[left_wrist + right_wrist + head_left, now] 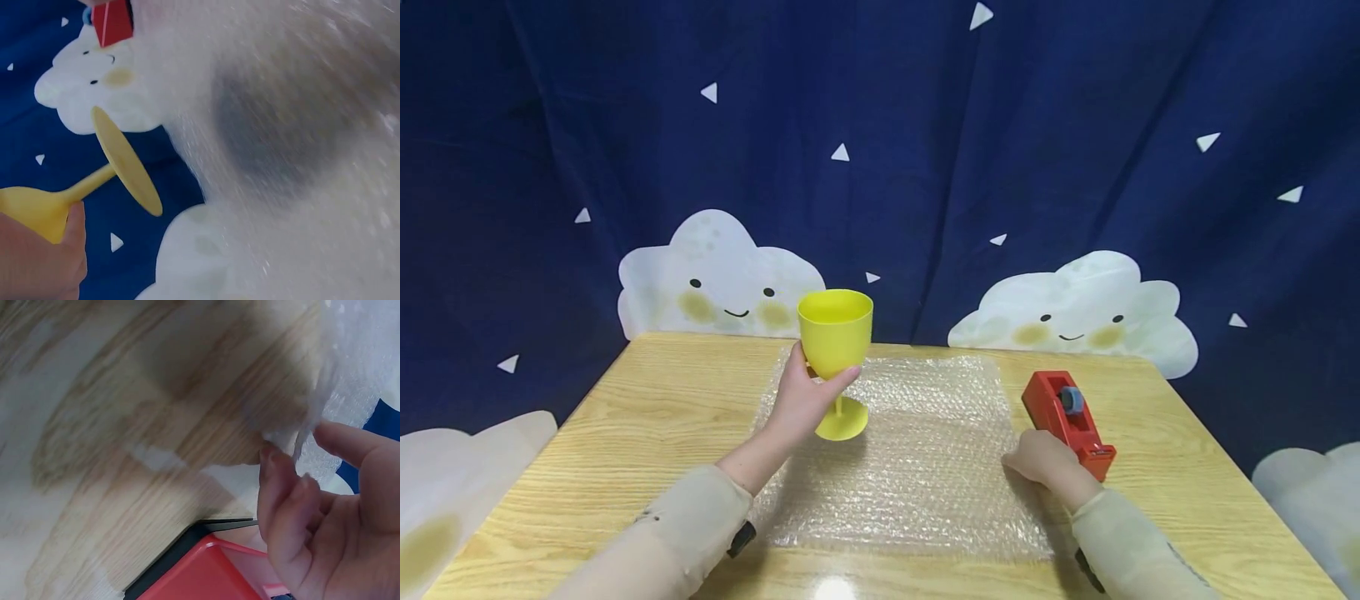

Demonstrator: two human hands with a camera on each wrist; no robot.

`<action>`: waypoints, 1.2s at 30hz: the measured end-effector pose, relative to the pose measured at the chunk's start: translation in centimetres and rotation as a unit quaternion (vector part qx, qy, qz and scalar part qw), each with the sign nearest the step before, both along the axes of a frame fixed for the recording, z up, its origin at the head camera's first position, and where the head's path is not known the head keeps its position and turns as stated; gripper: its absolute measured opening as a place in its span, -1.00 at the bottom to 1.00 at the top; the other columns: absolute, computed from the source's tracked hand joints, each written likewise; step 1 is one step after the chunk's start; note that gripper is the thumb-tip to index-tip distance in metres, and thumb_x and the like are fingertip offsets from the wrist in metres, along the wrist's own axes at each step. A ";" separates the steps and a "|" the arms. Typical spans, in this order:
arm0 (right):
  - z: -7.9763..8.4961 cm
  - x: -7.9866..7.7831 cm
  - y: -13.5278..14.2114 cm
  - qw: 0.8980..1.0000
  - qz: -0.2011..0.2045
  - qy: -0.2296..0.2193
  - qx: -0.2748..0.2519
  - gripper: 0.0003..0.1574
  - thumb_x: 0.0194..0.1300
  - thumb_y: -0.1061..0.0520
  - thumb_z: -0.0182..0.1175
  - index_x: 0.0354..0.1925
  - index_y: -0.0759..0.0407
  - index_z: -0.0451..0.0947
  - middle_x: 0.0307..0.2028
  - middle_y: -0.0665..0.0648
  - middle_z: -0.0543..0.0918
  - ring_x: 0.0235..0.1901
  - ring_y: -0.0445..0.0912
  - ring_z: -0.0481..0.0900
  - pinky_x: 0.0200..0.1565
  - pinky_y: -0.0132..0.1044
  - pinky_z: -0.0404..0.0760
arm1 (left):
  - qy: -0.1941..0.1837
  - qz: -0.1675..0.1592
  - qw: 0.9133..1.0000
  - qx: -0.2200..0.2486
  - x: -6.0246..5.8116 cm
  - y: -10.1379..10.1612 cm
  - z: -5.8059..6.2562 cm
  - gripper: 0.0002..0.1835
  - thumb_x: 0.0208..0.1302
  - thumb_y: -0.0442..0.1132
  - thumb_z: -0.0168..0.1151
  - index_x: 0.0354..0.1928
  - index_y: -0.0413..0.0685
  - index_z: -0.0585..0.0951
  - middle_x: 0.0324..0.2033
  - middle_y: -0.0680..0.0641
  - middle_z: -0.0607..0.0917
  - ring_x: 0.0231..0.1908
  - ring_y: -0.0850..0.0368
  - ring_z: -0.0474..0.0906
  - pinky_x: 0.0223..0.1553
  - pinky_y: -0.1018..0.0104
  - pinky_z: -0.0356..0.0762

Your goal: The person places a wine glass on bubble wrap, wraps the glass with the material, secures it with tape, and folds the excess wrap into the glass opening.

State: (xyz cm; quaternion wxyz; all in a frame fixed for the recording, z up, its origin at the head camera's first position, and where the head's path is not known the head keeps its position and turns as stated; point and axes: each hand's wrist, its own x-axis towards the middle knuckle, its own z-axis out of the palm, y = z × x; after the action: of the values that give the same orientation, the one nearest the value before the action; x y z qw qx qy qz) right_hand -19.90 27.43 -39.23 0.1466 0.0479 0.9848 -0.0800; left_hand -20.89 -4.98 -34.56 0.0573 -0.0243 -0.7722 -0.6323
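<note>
My left fingers (75, 224) are gripping the yellow goblet (835, 340) where bowl meets stem; beneath them, bubble wrap (925, 475) is lying. My right fingers (289, 519) are pinching its edge, red tape dispenser (1047, 407) sitting beside them.

I have the left hand (799, 402) raised, its fingers (795, 360) curled in a grip; my right hand (1042, 458) sits lower, pinching between thumb (347, 444) and fingers, both forearms (662, 529) stretched forward.

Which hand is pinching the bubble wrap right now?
The right hand, at the bubble wrap's edge beside the red tape dispenser; the left hand holds the yellow cup instead.
</note>
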 end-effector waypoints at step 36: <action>-2.3 -0.8 0.8 0.990 -0.006 0.049 -0.136 -0.62 0.27 0.23 -0.07 -0.69 0.15 0.25 -0.72 0.03 0.28 -0.73 -0.18 0.26 -0.68 -0.45 0.23 | -0.231 -0.141 0.951 0.153 0.6 12.3 -2.7 -0.17 0.14 -0.01 0.27 0.25 -0.25 0.04 -0.04 -0.30 0.49 -0.20 -0.04 0.61 -0.34 0.24 0.67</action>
State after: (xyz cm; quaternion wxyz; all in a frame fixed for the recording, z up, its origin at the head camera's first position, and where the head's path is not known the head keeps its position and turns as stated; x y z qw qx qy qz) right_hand -20.72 28.18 -41.53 0.1029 0.0299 0.9705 -0.2159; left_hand -20.25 7.37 -37.23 -0.2092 0.0232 -0.6474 -0.7325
